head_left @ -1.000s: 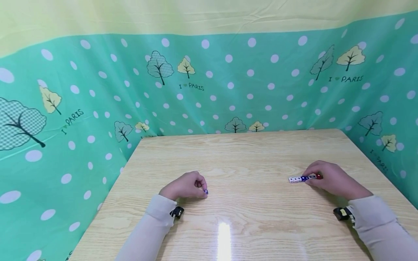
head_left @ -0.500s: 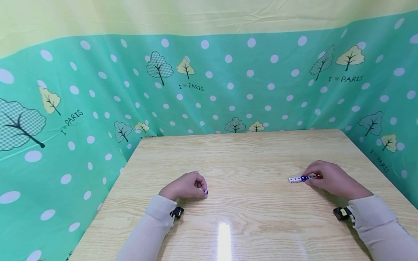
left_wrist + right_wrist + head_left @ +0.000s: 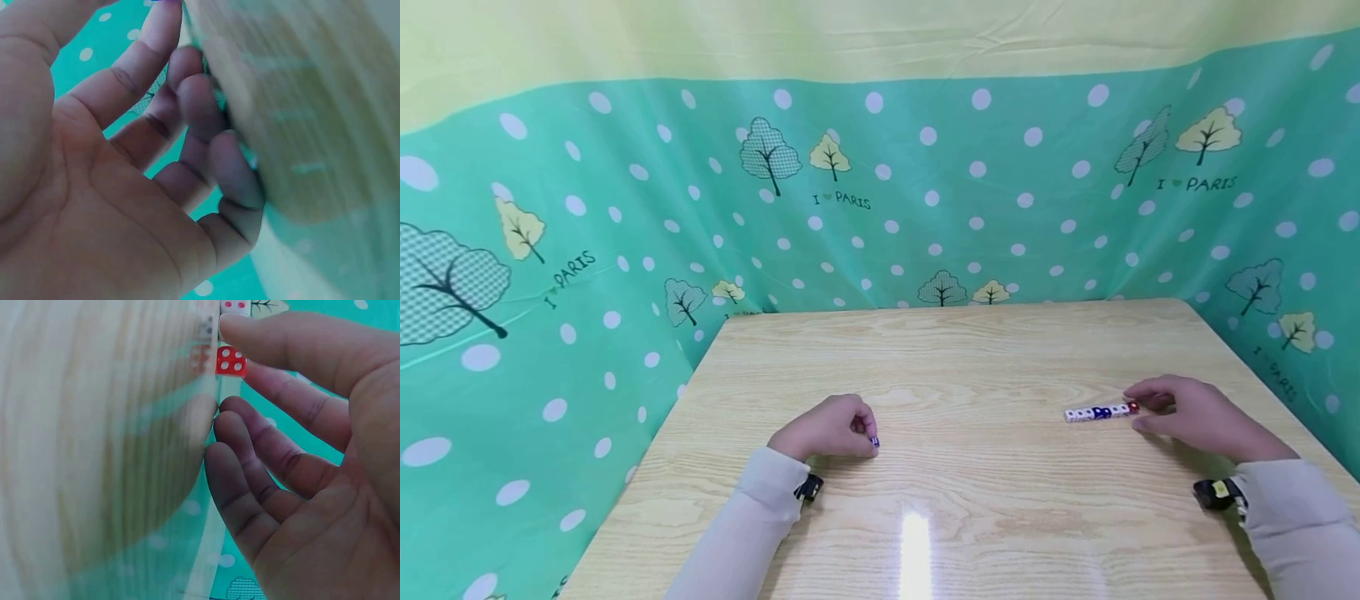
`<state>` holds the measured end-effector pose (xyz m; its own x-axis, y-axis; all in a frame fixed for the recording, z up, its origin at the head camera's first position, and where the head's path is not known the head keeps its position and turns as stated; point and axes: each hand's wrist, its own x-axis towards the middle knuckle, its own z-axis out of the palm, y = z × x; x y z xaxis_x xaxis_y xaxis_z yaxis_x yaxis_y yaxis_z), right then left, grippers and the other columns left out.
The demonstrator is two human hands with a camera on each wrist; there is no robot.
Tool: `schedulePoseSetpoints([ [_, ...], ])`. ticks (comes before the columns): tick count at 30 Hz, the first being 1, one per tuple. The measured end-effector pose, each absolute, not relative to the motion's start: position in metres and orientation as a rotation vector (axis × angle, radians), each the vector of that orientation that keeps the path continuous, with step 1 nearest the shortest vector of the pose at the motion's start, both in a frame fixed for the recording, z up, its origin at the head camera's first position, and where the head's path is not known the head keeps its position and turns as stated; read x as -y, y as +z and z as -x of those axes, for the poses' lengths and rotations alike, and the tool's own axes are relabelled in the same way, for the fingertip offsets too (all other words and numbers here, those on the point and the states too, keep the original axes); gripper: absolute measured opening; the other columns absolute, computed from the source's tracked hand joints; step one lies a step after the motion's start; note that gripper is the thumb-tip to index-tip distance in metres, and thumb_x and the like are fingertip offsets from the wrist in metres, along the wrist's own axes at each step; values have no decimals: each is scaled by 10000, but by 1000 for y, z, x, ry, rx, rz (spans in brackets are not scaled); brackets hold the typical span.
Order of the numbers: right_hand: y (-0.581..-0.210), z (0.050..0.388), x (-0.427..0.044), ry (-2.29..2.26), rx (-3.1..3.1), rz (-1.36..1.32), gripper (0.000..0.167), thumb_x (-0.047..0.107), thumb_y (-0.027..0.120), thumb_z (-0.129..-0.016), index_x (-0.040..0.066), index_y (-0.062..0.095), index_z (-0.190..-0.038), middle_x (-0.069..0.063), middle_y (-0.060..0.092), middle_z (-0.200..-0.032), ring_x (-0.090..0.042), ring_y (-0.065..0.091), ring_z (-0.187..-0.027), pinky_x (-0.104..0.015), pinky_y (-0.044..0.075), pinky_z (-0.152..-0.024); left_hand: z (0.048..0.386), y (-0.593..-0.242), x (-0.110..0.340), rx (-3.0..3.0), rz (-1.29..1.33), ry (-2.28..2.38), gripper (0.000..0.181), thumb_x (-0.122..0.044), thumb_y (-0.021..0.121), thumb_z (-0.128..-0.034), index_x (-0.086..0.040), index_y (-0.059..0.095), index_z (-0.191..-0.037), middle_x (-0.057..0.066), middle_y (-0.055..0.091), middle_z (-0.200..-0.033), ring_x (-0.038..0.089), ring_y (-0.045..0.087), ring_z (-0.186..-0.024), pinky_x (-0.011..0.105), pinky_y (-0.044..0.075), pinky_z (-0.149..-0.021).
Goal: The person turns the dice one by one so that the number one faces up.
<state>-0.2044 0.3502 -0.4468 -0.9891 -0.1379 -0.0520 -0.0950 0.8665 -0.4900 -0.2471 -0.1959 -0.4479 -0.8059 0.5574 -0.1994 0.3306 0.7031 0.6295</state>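
Observation:
My left hand (image 3: 830, 427) pinches a small blue die (image 3: 875, 442) between thumb and index finger, low over the table at left of centre. In the left wrist view only a sliver of blue shows at the top edge; the other fingers curl loosely. A straight row of dice (image 3: 1081, 414), white with blue ones in the middle, lies on the table at the right. A red die (image 3: 1133, 407) forms its right end. My right hand (image 3: 1195, 417) is just beside that end, thumb and index finger spread apart, with the red die (image 3: 231, 360) near the thumb.
The wooden table (image 3: 970, 358) has a bright light reflection near its front. A green curtain (image 3: 850, 225) with white dots and printed trees hangs behind it and at both sides. Each wrist carries a small black camera (image 3: 1216, 493).
My right hand has let go of the dice row and drawn back to the right, uncovering the white dice and red die. My left hand stays in place with its blue die.

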Motion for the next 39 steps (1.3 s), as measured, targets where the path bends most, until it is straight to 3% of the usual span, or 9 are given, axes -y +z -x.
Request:
schedulePoseSetpoints([
  [4,-449,206,-354,-795,-2926,140,504,239,834,-866,11,681,-1289,-192,697,-1179,-303,647,-989,-369,555,-723,245,-444,191,-2546,-741,785,142,-186,833,-848,-214,698,-812,-62,668,-811,108,573,-726,289,508,-676],
  [9,-453,208,-358,-802,-2915,109,489,232,837,-862,20,693,-1278,-139,708,-1128,-258,626,-949,-331,523,-720,243,-441,185,-2551,-764,753,131,-147,807,-857,-211,702,-813,-71,664,-796,87,568,-719,271,508,-676],
  [18,-452,207,-356,-811,-2897,102,474,211,830,-868,8,690,-1274,-106,685,-1068,-246,579,-910,-308,490,-677,241,-439,180,-2570,-840,695,75,-94,753,-847,-159,719,-860,-75,650,-806,85,564,-729,259,507,-689],
  [39,-456,209,-356,-800,-2917,95,447,235,836,-862,27,711,-1238,-67,662,-998,-224,541,-873,-301,455,-670,238,-436,179,-2632,-870,657,128,-82,733,-883,-207,732,-857,-119,654,-783,56,571,-709,244,516,-685],
])
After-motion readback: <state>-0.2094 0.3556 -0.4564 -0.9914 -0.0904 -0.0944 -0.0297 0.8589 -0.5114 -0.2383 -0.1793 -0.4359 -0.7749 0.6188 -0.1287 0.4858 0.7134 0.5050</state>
